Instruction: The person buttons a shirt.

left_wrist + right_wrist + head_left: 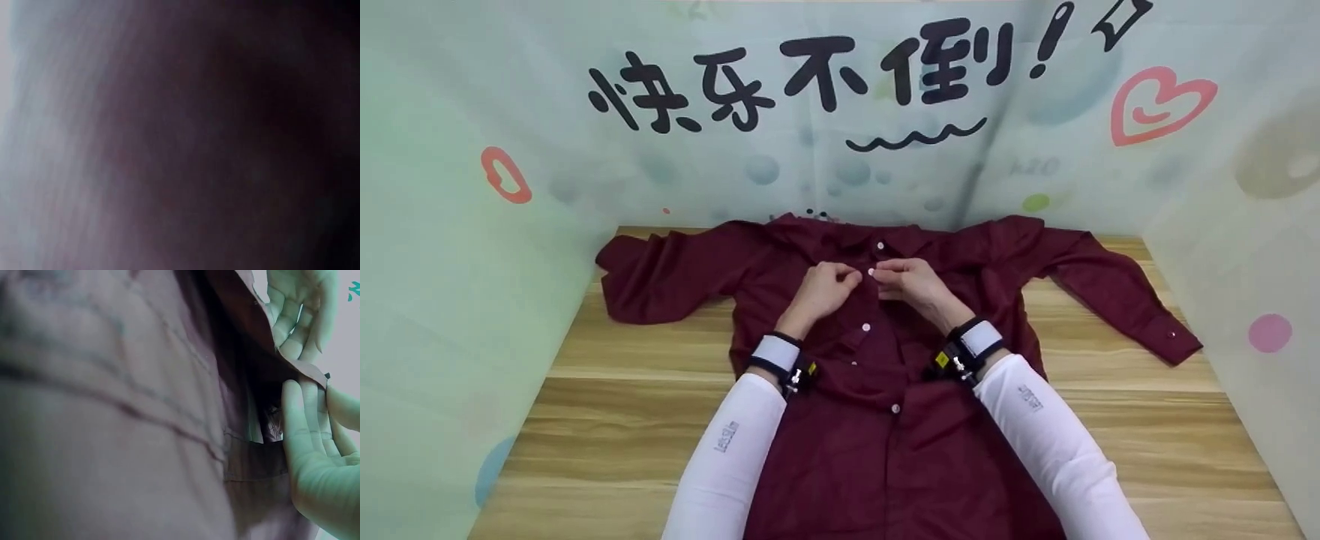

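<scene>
A dark red long-sleeved shirt [825,450] lies front side up, with white buttons down its front. Near the collar, my left hand [823,291] pinches the fabric of the front edge between thumb and fingers. Just across from it, my right hand [913,285] pinches the other side of the front, beside a white button [871,272]. From the right wrist view, the right hand [323,461] has its thumb and fingers on the lifted cloth edge [301,370], with the left hand [301,312] close by. Dark blur fills the left wrist view.
Beneath the shirt is a wood-grain table [645,405]. A pale printed backdrop [765,180] with black lettering stands behind it and along both sides. The shirt sleeves spread left [660,277] and right [1117,292]. Another white button [866,327] shows below the hands.
</scene>
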`<control>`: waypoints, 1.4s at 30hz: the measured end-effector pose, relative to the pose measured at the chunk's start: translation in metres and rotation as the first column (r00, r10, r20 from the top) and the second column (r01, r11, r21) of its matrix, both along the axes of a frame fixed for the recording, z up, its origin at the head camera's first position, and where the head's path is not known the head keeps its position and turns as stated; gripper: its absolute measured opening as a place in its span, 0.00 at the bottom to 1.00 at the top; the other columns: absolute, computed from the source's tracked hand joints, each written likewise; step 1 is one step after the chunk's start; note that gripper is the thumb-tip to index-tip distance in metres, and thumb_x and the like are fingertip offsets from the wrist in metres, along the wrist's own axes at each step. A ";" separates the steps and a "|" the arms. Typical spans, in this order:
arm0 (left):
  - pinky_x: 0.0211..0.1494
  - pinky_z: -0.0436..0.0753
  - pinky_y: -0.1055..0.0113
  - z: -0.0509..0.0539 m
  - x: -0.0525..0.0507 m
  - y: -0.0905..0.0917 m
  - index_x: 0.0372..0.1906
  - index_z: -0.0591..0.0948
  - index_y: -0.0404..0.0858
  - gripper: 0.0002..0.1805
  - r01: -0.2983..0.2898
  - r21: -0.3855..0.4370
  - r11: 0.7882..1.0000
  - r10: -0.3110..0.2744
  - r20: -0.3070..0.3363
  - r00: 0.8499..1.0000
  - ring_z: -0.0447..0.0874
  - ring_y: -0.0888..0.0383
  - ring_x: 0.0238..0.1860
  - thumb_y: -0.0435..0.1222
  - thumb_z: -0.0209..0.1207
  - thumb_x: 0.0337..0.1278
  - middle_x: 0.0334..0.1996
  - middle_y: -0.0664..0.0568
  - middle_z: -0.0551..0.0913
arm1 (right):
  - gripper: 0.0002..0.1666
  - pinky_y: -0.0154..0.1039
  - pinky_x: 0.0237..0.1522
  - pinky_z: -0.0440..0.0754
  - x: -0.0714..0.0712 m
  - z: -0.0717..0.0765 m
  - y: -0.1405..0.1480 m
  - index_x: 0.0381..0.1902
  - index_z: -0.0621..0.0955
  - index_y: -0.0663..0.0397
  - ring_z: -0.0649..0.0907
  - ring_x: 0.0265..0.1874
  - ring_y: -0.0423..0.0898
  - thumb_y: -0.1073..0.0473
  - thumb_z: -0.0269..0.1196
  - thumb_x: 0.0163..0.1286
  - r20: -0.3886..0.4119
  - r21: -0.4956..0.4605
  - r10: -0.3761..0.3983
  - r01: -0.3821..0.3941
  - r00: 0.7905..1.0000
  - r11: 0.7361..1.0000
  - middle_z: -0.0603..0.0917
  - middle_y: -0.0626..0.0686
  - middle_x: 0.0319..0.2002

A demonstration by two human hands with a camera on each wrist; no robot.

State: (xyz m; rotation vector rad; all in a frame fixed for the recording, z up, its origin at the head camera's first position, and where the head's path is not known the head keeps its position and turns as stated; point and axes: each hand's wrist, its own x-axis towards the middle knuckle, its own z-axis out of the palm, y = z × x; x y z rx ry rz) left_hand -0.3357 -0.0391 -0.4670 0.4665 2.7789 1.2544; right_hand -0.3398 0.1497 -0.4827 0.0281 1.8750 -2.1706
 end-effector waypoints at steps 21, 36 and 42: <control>0.34 0.82 0.65 -0.011 -0.010 0.006 0.35 0.85 0.33 0.13 -0.037 0.346 0.937 -0.039 0.211 0.977 0.81 0.56 0.28 0.39 0.59 0.64 0.27 0.47 0.82 | 0.19 0.41 0.38 0.83 0.000 -0.001 -0.004 0.50 0.81 0.69 0.85 0.31 0.48 0.65 0.66 0.63 -0.027 0.173 -0.040 0.044 0.999 0.984 0.84 0.61 0.44; 0.29 0.77 0.69 -0.016 -0.011 0.006 0.30 0.85 0.38 0.11 -0.073 0.277 0.958 0.058 0.062 0.996 0.79 0.58 0.25 0.40 0.59 0.63 0.22 0.50 0.82 | 0.12 0.41 0.37 0.81 0.011 0.009 0.007 0.42 0.85 0.64 0.84 0.30 0.49 0.62 0.61 0.66 -0.239 0.592 0.142 0.028 0.961 0.806 0.85 0.57 0.33; 0.30 0.75 0.69 -0.016 -0.010 0.006 0.31 0.86 0.40 0.10 -0.082 0.254 0.964 0.074 0.038 0.996 0.78 0.60 0.24 0.41 0.59 0.62 0.21 0.52 0.81 | 0.10 0.50 0.33 0.79 0.029 0.014 0.006 0.24 0.83 0.61 0.82 0.28 0.56 0.58 0.65 0.56 -0.247 0.953 0.389 0.149 0.887 0.265 0.83 0.58 0.26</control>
